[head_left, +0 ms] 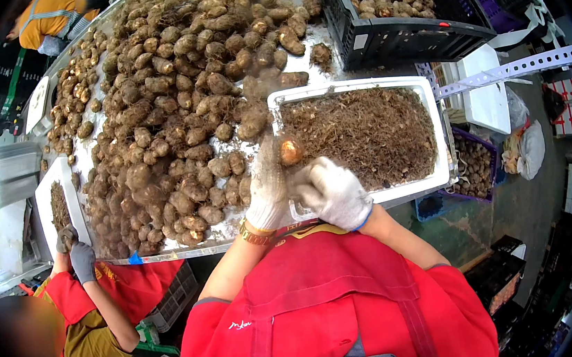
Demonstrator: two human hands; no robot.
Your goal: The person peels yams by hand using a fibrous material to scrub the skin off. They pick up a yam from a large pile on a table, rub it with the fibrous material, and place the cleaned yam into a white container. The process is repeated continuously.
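Both my hands wear whitish work gloves over the near edge of a white foam tray filled with brown fibrous root scraps. My left hand is closed on a hairy brown taro, whose pale orange trimmed end faces up. Just right of it, my right hand has its fingers curled together, slightly blurred; whatever they hold is hidden. A big heap of taro, brown and rooty, lies left of my hands on the metal table.
At the back right stands a black crate of taro. A purple crate with more sits below the table's right side. At the left, a co-worker in gloves works beside another white tray. Another person in orange is at the far left.
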